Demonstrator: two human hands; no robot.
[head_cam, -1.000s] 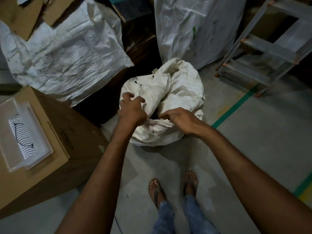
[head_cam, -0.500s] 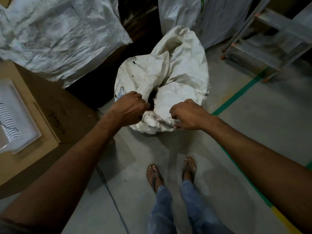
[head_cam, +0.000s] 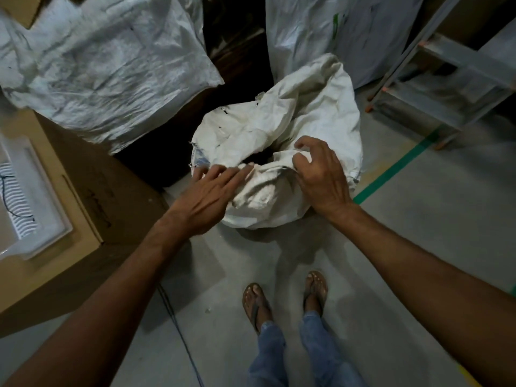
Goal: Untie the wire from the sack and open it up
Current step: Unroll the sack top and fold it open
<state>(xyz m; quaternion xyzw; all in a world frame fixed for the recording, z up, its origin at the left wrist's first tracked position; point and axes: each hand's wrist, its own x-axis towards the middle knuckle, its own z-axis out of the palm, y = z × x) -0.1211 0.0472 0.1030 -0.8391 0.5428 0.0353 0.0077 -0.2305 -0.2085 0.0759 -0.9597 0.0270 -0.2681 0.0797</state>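
you are standing over the sack (head_cam: 279, 152) on the floor. left hand (head_cam: 208, 201) is lying flat, fingers spread on the rim; right hand (head_cam: 321, 174) is pinching a fold. cloth is looking soft, light, crinkly; be gripping the rim by the dark mouth.

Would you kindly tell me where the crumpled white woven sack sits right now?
In the head view, the crumpled white woven sack stands on the grey floor at centre, just ahead of both hands, between the brown cardboard box on the left and the metal stepladder on the right.
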